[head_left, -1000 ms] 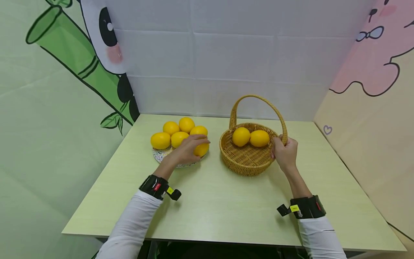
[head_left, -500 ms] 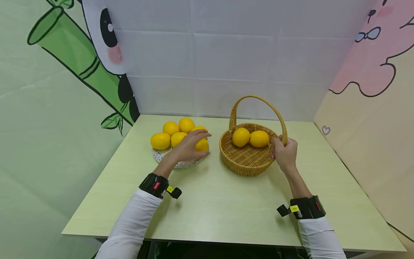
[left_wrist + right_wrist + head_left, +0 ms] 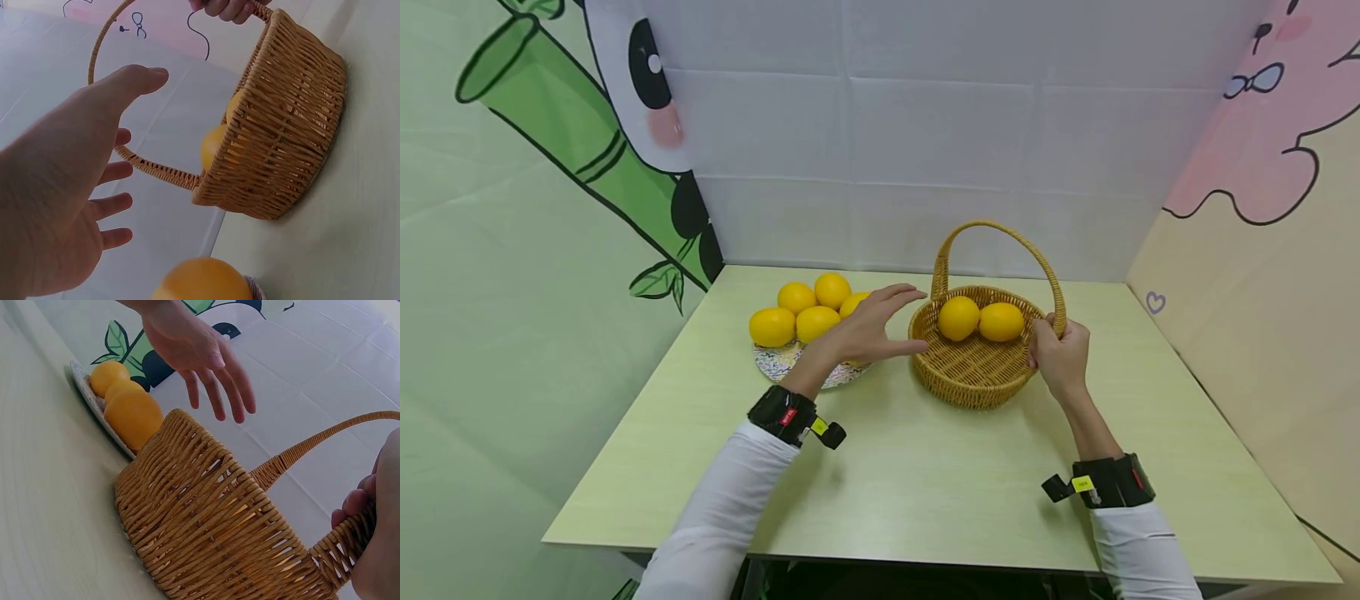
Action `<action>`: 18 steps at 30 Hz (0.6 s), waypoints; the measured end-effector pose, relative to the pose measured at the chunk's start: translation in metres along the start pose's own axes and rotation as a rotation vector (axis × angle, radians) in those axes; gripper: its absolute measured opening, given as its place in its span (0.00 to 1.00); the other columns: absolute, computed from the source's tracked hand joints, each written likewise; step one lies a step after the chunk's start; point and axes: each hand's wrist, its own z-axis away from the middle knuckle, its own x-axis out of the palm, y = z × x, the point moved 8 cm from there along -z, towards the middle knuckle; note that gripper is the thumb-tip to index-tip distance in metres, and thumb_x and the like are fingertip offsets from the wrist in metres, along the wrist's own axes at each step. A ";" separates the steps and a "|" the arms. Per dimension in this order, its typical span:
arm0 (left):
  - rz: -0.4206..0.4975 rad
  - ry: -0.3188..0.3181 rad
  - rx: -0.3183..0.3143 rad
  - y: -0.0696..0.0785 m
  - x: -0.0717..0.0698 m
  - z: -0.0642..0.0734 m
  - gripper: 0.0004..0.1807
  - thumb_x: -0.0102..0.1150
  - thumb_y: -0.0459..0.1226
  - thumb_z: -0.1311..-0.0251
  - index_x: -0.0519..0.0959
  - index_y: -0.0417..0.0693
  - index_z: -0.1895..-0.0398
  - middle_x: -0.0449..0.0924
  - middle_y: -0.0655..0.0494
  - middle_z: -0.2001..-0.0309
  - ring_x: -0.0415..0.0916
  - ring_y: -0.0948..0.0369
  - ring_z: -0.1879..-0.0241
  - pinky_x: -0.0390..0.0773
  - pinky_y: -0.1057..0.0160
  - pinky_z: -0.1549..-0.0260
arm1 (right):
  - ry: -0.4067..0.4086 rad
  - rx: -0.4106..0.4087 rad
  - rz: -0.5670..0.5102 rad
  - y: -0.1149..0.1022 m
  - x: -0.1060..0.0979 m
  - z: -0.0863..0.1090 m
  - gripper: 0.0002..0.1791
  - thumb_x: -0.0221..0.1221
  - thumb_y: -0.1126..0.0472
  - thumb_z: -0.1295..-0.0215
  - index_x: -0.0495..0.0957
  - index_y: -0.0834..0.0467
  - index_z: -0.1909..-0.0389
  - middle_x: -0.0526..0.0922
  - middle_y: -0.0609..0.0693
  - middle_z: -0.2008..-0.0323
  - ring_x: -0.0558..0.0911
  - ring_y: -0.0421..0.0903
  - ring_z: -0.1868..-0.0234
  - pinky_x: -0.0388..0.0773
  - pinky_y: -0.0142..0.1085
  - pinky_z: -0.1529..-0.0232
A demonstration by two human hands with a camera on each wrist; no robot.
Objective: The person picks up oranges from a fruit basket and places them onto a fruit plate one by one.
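Observation:
My left hand (image 3: pixel 867 330) hangs in the air between the patterned plate (image 3: pixel 773 361) and the wicker basket (image 3: pixel 964 390). Its fingers and thumb are spread, and the left wrist view shows nothing in its grasp. With my right hand (image 3: pixel 1063 357) I grip the base of the basket's arched handle (image 3: pixel 1000 227) on the right side. Inside the basket lie two yellow lemons, one on the left (image 3: pixel 958 318) and one on the right (image 3: pixel 1002 322). Several more lemons (image 3: pixel 772 327) are heaped on the plate, some partly hidden behind my left hand.
Plate and basket stand side by side on a pale table (image 3: pixel 917 492), towards its back edge. A white cloth wall (image 3: pixel 940 133) rises behind the table. Printed cloth walls stand on the left (image 3: pixel 512 333) and right (image 3: pixel 1262 333).
My left hand was around the front-right lemon on the plate. It has moved off it to the right, towards the basket, with fingers spread. My right hand has stayed on the handle.

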 end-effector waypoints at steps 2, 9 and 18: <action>-0.015 -0.012 0.010 0.006 0.003 -0.007 0.49 0.70 0.63 0.29 0.64 0.61 0.10 0.57 0.50 0.09 0.52 0.43 0.09 0.56 0.30 0.11 | -0.002 -0.001 0.000 0.001 0.000 0.000 0.25 0.50 0.70 0.20 0.66 0.63 0.84 0.69 0.46 0.92 0.69 0.42 0.95 0.68 0.34 0.93; -0.056 -0.067 0.049 0.030 0.008 -0.035 0.50 0.69 0.65 0.29 0.62 0.63 0.09 0.54 0.50 0.08 0.51 0.45 0.08 0.54 0.31 0.11 | -0.001 -0.004 -0.006 0.003 0.003 -0.003 0.25 0.50 0.70 0.20 0.65 0.62 0.84 0.68 0.45 0.92 0.68 0.45 0.94 0.67 0.34 0.93; -0.118 -0.131 0.088 0.042 0.016 -0.065 0.50 0.69 0.63 0.28 0.61 0.64 0.08 0.55 0.51 0.09 0.53 0.46 0.09 0.61 0.33 0.14 | 0.022 -0.014 0.009 0.006 0.012 -0.005 0.25 0.50 0.70 0.20 0.65 0.63 0.84 0.68 0.45 0.93 0.67 0.43 0.95 0.66 0.33 0.94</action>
